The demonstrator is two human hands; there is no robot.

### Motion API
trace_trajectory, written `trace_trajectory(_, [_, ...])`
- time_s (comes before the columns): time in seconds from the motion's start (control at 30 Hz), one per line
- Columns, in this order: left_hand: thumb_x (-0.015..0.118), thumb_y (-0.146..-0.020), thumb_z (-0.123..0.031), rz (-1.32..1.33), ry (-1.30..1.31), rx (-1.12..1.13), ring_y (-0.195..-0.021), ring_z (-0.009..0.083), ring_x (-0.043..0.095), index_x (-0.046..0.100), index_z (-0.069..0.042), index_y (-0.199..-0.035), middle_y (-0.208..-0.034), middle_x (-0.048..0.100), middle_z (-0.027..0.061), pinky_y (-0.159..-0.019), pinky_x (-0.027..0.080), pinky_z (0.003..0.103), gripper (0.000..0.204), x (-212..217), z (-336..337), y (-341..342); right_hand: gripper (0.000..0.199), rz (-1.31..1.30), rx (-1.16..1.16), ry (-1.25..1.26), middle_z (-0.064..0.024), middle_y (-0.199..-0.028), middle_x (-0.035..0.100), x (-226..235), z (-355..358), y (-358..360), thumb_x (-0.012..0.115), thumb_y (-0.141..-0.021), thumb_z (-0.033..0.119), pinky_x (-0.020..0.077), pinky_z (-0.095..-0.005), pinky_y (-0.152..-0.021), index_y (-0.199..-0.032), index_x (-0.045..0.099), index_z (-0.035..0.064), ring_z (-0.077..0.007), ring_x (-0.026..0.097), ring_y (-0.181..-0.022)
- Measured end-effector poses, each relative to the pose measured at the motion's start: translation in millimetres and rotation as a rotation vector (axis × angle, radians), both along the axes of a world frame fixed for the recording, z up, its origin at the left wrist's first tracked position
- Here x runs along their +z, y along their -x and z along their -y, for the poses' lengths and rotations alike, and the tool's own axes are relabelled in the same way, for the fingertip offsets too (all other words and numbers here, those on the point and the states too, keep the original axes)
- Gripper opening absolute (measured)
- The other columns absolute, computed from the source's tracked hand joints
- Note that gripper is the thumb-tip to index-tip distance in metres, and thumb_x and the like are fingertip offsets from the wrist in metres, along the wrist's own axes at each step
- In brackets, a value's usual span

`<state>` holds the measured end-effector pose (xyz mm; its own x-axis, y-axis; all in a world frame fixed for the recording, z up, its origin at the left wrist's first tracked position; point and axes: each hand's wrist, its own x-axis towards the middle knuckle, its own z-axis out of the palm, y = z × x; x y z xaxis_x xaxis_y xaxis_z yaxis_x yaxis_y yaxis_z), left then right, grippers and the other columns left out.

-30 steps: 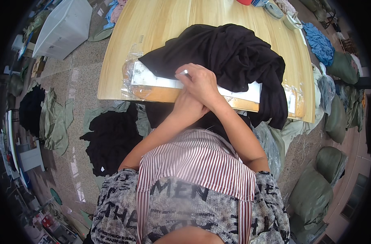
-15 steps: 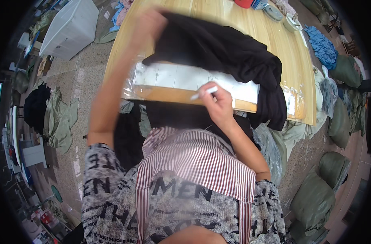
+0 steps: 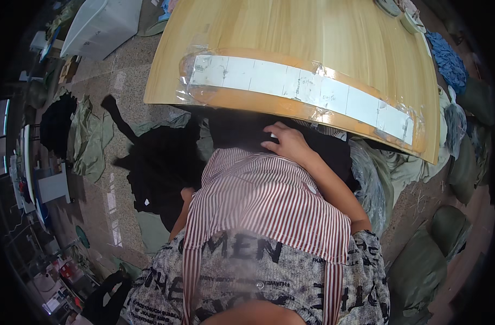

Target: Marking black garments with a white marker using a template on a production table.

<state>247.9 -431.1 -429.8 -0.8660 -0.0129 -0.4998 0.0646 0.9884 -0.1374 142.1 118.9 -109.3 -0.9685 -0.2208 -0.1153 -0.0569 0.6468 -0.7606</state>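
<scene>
Down at my left side, my left hand (image 3: 188, 193) is next to a black garment (image 3: 163, 162), and my body and the cloth hide most of its fingers. One sleeve of that garment is flung out toward the far left. My right hand (image 3: 288, 142) rests over black cloth (image 3: 236, 130) on my lap, just below the table's near edge. Its fingers are bent around a white pen (image 3: 273, 135), of which only a small bit shows. On the wooden table (image 3: 290, 32), a white paper strip (image 3: 269, 76) with marked lines is taped along the near edge.
A white plastic bin (image 3: 104, 27) stands at the far left. Green cloth (image 3: 87, 141) lies on the floor at left. Clear plastic wrap (image 3: 369, 179) and pale fabric hang by my right side. Stuffed green sacks (image 3: 415, 265) line the right, with blue cloth (image 3: 447, 59) beyond.
The black garment has gone from the tabletop, and black cloth now lies flung out at my left. My left hand dropped from above the table to my side; my right hand moved down to my lap.
</scene>
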Motion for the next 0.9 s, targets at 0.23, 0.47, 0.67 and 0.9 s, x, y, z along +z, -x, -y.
trace_trajectory(0.23, [0.055, -0.073, 0.007, -0.473, -1.214, -0.190, -0.095, 0.0237, 0.062, 0.055, -0.005, -0.123, -0.103, 0.065, 0.0115, -0.083, 0.048, 0.031, 0.051, 304.2, -274.0, 177.4, 0.020, 0.288, -0.024, 0.170, -0.0095, -0.085, 0.063, 49.5, 11.8, 6.5, 0.063, -0.086, 0.024, 0.0473, -0.0344, -0.069, -0.087, 0.062, 0.0042, -0.0236, 0.062, -0.079])
trace_trajectory(0.47, [0.051, -0.075, 0.006, 0.343, -0.922, -0.421, -0.092, 0.0218, 0.065, 0.060, -0.003, -0.118, -0.101, 0.068, 0.0119, -0.086, 0.049, 0.031, 0.044, 379.7, -329.0, 179.3, 0.016, -0.111, -0.176, 1.308, -0.0064, -0.075, 0.054, 172.5, -70.4, -14.3, 0.061, -0.087, 0.014, 0.0445, -0.0266, -0.064, -0.082, 0.052, 0.0023, -0.0140, 0.051, -0.067])
trace_trajectory(0.67, [0.046, -0.076, 0.005, 0.667, -1.609, 0.107, -0.081, 0.0114, 0.064, 0.065, 0.008, -0.103, -0.088, 0.069, 0.0061, -0.074, 0.051, 0.024, 0.033, 413.4, -341.8, 182.9, 0.016, -0.111, -0.366, 1.608, -0.0099, -0.089, 0.062, 153.3, -122.3, -14.0, 0.051, -0.094, 0.016, 0.0510, -0.0357, -0.080, -0.089, 0.055, 0.0014, -0.0220, 0.062, -0.083])
trace_trajectory(0.9, [0.045, -0.076, 0.004, 0.062, -1.593, -0.015, -0.074, 0.0186, 0.064, 0.061, 0.004, -0.095, -0.087, 0.066, 0.0098, -0.068, 0.052, 0.031, 0.025, 481.5, -383.3, 290.3, 0.026, -0.118, -0.313, 1.901, -0.0161, -0.102, 0.067, 161.2, -165.1, 1.7, 0.047, -0.097, 0.019, 0.0519, -0.0399, -0.088, -0.105, 0.063, -0.0005, -0.0279, 0.065, -0.096])
